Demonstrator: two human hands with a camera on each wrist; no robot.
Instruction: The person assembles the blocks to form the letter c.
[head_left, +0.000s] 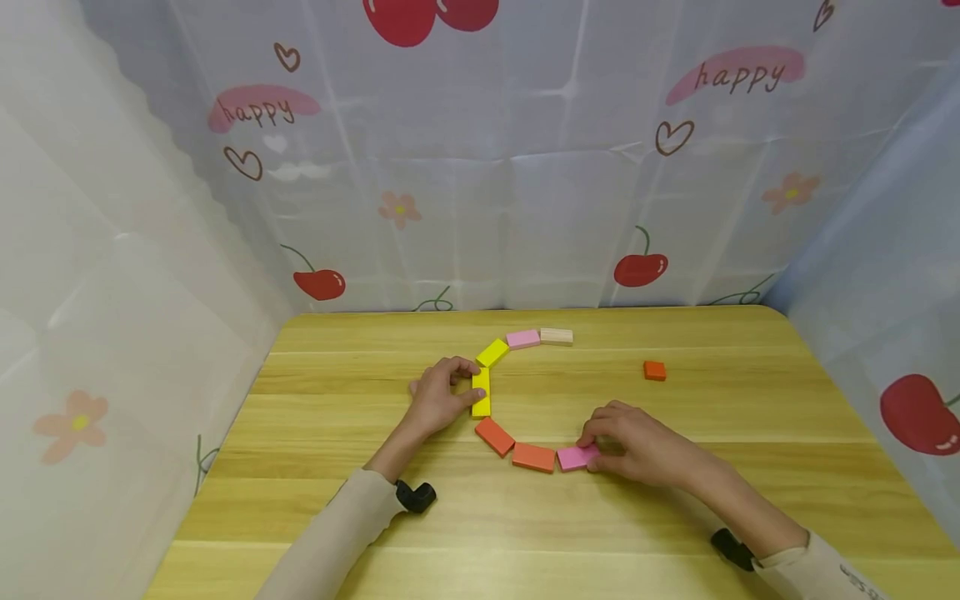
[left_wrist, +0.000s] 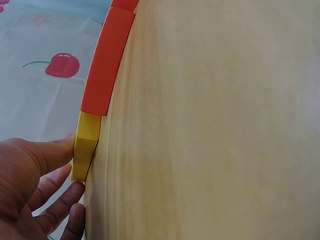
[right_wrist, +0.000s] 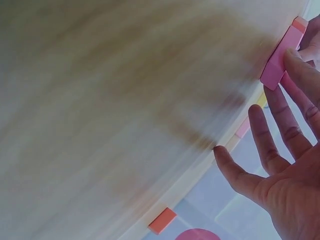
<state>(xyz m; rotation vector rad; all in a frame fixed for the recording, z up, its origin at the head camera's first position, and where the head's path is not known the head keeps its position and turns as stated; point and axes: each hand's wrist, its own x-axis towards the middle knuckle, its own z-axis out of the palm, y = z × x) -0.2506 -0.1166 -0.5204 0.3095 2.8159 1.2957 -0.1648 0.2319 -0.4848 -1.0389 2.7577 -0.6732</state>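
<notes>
Flat wooden blocks lie end to end on the table in a C-shaped curve that opens to the right. My left hand [head_left: 441, 393] pinches the lower yellow block [head_left: 482, 405] at the curve's left side, thumb and a fingertip on it. At the curve's near end, my right hand [head_left: 643, 443] pinches a bright pink block [head_left: 573, 458] between thumb and finger, its other fingers spread in the right wrist view. Between the two held blocks lie a slanted red-orange block [head_left: 495, 437] and another red-orange block [head_left: 533, 457], which sits close beside the pink one.
Beyond my left hand, a second yellow block [head_left: 492, 352], a pale pink block [head_left: 522, 339] and a plain wood block [head_left: 557, 337] continue the curve. A separate orange block [head_left: 655, 371] lies at the right. A printed curtain [head_left: 480, 233] hangs behind the wooden table [head_left: 337, 517].
</notes>
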